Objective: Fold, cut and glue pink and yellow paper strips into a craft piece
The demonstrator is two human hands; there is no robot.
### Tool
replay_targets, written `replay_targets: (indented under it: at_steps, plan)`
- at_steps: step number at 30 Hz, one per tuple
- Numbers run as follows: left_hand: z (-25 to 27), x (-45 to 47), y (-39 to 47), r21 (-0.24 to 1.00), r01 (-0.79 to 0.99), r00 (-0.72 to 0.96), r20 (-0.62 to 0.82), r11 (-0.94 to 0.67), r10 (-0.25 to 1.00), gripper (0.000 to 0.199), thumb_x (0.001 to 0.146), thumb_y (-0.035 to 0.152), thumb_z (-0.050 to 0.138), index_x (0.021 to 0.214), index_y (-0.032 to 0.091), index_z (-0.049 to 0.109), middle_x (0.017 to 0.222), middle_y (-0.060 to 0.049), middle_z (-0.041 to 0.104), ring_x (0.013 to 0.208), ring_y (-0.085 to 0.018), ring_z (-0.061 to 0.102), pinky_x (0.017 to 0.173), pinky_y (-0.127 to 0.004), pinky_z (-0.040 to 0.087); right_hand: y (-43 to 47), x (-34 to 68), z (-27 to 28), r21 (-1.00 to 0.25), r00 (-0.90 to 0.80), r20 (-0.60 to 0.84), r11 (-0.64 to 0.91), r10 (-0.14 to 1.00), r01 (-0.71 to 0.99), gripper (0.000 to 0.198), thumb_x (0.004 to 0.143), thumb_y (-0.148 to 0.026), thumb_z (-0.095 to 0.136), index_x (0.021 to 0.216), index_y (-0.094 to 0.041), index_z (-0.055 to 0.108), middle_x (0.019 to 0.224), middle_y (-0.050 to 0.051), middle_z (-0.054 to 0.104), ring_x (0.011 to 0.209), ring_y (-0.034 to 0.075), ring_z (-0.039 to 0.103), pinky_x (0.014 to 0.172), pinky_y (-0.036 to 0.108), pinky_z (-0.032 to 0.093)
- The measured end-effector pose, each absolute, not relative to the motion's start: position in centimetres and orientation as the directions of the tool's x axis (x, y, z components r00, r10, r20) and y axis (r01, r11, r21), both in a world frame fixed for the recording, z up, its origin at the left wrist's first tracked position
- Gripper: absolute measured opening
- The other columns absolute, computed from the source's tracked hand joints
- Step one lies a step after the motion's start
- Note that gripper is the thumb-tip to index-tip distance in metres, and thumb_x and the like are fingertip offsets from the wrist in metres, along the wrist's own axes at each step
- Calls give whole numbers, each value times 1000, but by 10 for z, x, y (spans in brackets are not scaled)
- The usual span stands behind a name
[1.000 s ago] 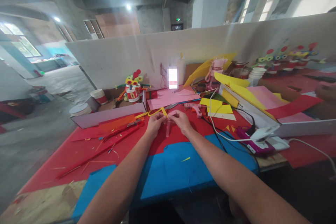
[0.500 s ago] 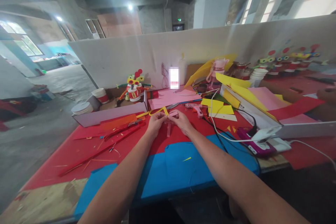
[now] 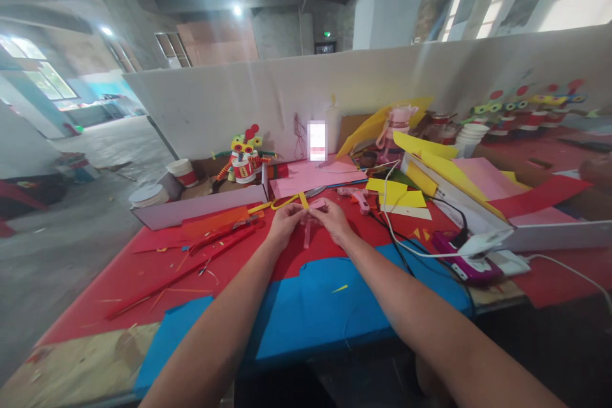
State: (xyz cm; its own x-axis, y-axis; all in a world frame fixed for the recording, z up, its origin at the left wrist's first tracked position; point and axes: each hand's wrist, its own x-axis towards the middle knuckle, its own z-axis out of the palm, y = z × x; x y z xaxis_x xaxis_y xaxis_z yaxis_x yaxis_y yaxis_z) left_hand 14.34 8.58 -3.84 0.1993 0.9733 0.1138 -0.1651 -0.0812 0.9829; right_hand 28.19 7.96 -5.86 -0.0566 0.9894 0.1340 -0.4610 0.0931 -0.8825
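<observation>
My left hand (image 3: 284, 223) and my right hand (image 3: 333, 219) meet over the red table covering, fingers closed in a pinch. Between them a yellow paper strip (image 3: 303, 199) sticks up from the left fingertips. A pink paper strip (image 3: 307, 237) hangs down below the fingers, and its other part (image 3: 317, 203) shows at the right fingertips. The strips seem to cross where the fingertips hide them. Just behind the hands lie scissors with yellow handles (image 3: 276, 203); their blades point to the back right.
A pink glue gun (image 3: 356, 197) with a black cord lies to the right, near yellow paper pieces (image 3: 399, 193). Further right stands a purple power strip (image 3: 466, 259). A paper-cup figure (image 3: 244, 159) stands back left. Blue sheets (image 3: 296, 312) cover the front edge.
The pink strip's end at my right fingertips has turned slightly, and the fingers have drawn a little closer together. Otherwise the hands stay in place.
</observation>
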Motion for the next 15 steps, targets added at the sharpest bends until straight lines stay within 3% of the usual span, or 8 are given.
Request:
replay_targets:
  at_steps: [10, 15]
  plan:
    - [-37, 143, 86, 983, -160, 175, 113, -85, 978, 23, 59, 31, 80, 63, 15, 63, 53, 1, 59, 49, -9, 51, 54, -22, 40, 80, 285, -56, -938, 17, 168, 165, 986, -304, 33, 57, -43, 81, 72, -21, 62, 70, -2, 66, 68, 15, 62, 70, 30, 55]
    - [-35, 144, 85, 978, -200, 164, 97, -63, 982, 24, 57, 29, 80, 63, 14, 63, 52, 1, 58, 48, -8, 50, 53, -23, 40, 83, 286, -54, -837, -68, 39, -5, 997, -547, 40, 76, -61, 62, 74, -20, 61, 70, 3, 68, 65, 18, 65, 72, 35, 56]
